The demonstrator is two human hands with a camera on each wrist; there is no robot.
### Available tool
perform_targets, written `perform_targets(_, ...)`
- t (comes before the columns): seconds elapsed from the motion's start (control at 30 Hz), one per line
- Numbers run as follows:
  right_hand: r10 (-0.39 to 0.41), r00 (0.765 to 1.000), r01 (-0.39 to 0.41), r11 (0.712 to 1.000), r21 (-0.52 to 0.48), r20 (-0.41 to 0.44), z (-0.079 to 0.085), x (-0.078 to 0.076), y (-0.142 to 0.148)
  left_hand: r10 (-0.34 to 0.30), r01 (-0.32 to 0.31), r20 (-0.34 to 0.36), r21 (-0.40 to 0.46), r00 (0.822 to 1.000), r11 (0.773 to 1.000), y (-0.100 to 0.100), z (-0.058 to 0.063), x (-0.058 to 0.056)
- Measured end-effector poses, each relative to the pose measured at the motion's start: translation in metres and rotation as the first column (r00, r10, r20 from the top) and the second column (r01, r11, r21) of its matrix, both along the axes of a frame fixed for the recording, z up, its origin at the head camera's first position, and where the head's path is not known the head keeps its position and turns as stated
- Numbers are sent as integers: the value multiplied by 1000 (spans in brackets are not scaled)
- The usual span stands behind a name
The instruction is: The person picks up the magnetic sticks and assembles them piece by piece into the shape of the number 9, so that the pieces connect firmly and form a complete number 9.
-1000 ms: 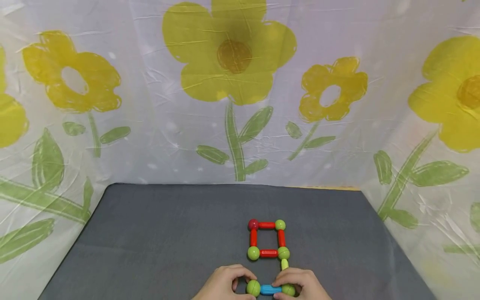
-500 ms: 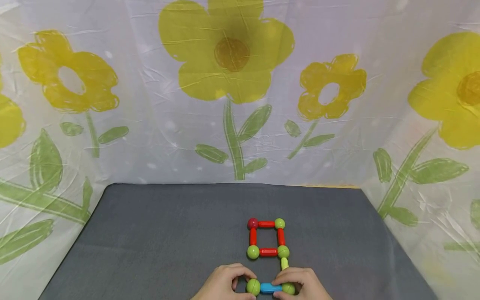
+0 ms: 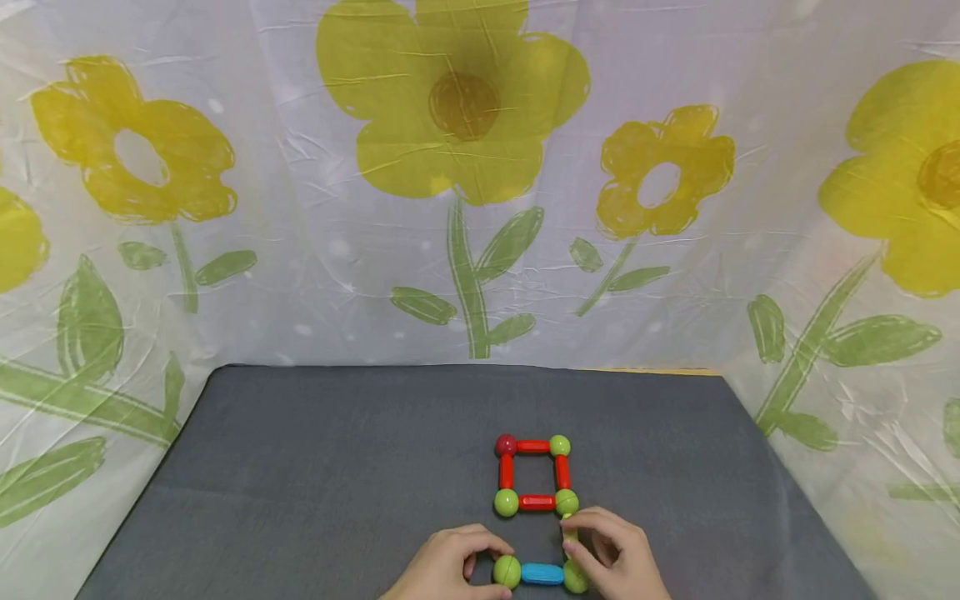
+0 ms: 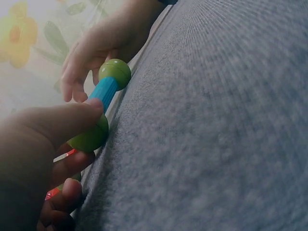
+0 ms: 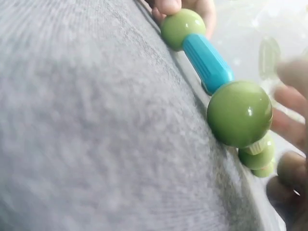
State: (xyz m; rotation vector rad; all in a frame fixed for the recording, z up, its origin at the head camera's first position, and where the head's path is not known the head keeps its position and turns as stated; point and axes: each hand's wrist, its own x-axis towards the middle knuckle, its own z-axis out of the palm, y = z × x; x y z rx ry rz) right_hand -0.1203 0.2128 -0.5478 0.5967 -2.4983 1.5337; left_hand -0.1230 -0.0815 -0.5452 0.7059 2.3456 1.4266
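Observation:
My left hand [image 3: 453, 565] pinches the green ball [image 3: 507, 572] at the left end of a blue magnetic rod [image 3: 542, 574]; thumb and fingers lie round it in the left wrist view. At the rod's other end sits a second green ball [image 5: 239, 114]. My right hand [image 3: 617, 550] is just above a yellow-green rod [image 3: 571, 534], its thumb and index finger parted and bent over it. That rod runs up to the corner ball [image 3: 567, 502] of a square made of red rods [image 3: 537, 502], with green balls and one dark red ball [image 3: 506, 445] at its corners.
The pieces lie on a dark grey cloth-covered table [image 3: 337, 467]. Behind and at both sides hangs a pale curtain [image 3: 315, 250] printed with yellow flowers. The table's far edge meets the curtain.
My right hand has let go of the right-hand green ball and moved up over the yellow-green rod. My left hand stays on its ball; the pieces keep their arrangement.

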Motion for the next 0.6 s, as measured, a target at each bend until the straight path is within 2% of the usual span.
perform_targets(0.1, -188, 982, 188, 982, 3, -4, 4, 1, -2, -12, 12, -25, -8, 1000, 1000, 1, 0, 2)
perform_targets(0.17, -266, 964, 266, 964, 5, 13, 5, 2, -3, -28, 28, -42, -2, 999, 1000, 2, 0, 4)
perform_targets(0.23, -310, 950, 309, 951, 18, 31, 6, 4, -3, -42, 43, -50, 12, 998, 999, 3, -1, 6)
perform_targets(0.4, -339, 940, 338, 940, 37, 27, 6, 5, -4, -45, 46, -24, 25, 999, 999, 2, 0, 6)
perform_targets(0.53, -336, 941, 335, 942, 38, 36, 5, 5, -4, -31, 30, 42, 23, 999, 999, 0, 3, 5)
perform_targets(0.6, -335, 941, 331, 941, 71, 55, 8, 5, -2, -14, 12, 78, 17, 997, 1000, -4, 7, 4)
